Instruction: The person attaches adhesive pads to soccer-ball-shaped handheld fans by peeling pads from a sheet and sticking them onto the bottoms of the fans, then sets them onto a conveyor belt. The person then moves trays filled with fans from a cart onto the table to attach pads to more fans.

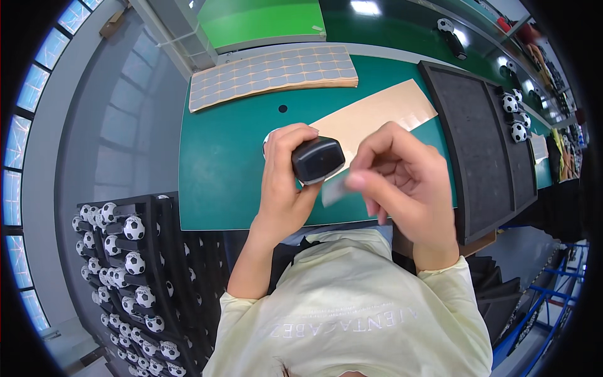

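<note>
My left hand point(282, 169) is wrapped around a black piece with a blocky, rounded end point(318, 161) facing up. Part of a white rounded shape peeks out behind my fingers. Close to its right, my right hand point(402, 179) pinches a small pale, see-through sticker point(335, 191) between thumb and forefinger, blurred by motion. The sticker hangs just beside the black end; whether the two touch I cannot tell. Beneath both hands lies a tan backing sheet point(377, 113) with a few pale stickers at its right end.
A stack of grey sticker sheets point(276, 72) lies at the back of the green table point(213, 169). A black tray point(480, 138) borders it on the right, with soccer-ball pieces point(518, 131) beyond. Lower left stands a black rack point(169, 251) of similar pieces. A small black disc point(282, 109) lies nearby.
</note>
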{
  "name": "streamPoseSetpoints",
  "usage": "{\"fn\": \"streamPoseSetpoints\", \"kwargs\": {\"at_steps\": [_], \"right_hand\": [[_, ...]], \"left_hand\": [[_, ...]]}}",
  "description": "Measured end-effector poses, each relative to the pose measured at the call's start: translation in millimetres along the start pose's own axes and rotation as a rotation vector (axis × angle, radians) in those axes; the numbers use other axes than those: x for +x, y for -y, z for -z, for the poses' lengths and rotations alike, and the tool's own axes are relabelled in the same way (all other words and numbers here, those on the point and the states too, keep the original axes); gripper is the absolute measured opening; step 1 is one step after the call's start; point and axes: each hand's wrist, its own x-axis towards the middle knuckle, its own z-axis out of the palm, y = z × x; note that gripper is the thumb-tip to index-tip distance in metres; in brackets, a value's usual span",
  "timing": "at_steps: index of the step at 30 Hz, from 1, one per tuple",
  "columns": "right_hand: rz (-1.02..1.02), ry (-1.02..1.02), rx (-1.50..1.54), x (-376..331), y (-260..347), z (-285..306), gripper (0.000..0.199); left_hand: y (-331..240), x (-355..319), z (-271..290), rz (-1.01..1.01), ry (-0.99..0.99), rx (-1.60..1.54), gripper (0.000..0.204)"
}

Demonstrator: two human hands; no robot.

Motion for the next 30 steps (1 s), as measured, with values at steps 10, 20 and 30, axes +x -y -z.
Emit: {"fn": "streamPoseSetpoints", "kwargs": {"at_steps": [10, 20, 30], "right_hand": [[-0.142, -0.159, -0.057, 11.8, -2.4, -6.9, 0.012], [-0.137, -0.153, -0.065, 12.6, -7.1, -5.1, 0.013], [-0.162, -0.167, -0.047, 11.9, -11.9, -4.7, 0.013]], "left_hand": [[10.2, -3.3, 0.7, -0.049, 0.037, 0.005, 0.054], [12.1, -1.1, -1.2, -0.072, 0.069, -0.004, 0.053], [13.8, -1.8, -2.2, -0.072, 0.077, -0.006, 0.054]]}}
